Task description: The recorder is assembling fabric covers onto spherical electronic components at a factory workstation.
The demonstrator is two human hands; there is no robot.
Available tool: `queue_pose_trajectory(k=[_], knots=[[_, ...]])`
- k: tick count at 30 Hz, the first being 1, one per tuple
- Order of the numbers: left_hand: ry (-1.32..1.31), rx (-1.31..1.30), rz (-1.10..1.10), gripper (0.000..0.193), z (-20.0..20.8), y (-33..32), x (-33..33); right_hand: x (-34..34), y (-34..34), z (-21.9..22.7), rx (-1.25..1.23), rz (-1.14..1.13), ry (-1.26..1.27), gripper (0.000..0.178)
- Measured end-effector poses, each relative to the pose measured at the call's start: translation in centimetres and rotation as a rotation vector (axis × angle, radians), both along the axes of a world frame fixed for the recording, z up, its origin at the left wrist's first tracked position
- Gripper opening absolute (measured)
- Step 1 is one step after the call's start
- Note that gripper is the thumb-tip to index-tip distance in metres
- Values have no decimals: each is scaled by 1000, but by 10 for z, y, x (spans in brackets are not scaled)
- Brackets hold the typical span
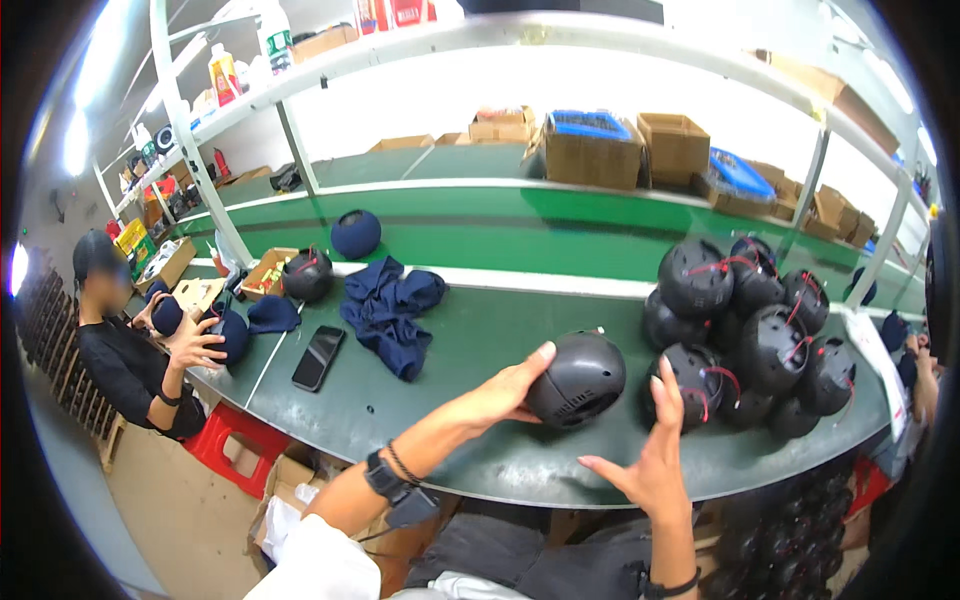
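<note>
My left hand (518, 388) grips a black ball-shaped plastic shell (578, 375) from its left side, above the middle of the green table. The shell has a dark slot-like opening low on its front and small holes in its side. My right hand (650, 455) is open, thumb and fingers apart, with nothing in it. Its fingertips reach up beside the nearest shell (690, 375) of a pile, and I cannot tell whether they touch. Several more black shells (775, 345) make up the pile at the right, and red wires stick out of many.
Dark blue cloth covers (385, 310) lie crumpled left of centre, beside a phone (318, 358). A blue-covered ball (356, 233) sits on the green conveyor (480, 232) behind. A co-worker (140, 350) handles blue-covered balls at the left. Cardboard boxes (595, 155) stand on the back shelf.
</note>
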State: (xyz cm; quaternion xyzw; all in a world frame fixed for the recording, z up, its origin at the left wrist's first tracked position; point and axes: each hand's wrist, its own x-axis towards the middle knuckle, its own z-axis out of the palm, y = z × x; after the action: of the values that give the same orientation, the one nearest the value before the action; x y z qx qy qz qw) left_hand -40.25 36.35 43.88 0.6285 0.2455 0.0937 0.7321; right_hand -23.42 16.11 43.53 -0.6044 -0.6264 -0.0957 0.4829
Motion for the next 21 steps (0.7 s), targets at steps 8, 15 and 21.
queue_pose_trajectory(k=[8, 15, 21], knots=[[46, 144, 107, 75, 40, -63, -62, -38, 7, 9, -148, 0, 175, 75], [131, 650, 86, 77, -4, -86, -87, -66, -3, 6, -483, -88, 396, 65], [192, 424, 99, 76, -4, -94, -98, -72, -7, 8, -584, -102, 386, 62]])
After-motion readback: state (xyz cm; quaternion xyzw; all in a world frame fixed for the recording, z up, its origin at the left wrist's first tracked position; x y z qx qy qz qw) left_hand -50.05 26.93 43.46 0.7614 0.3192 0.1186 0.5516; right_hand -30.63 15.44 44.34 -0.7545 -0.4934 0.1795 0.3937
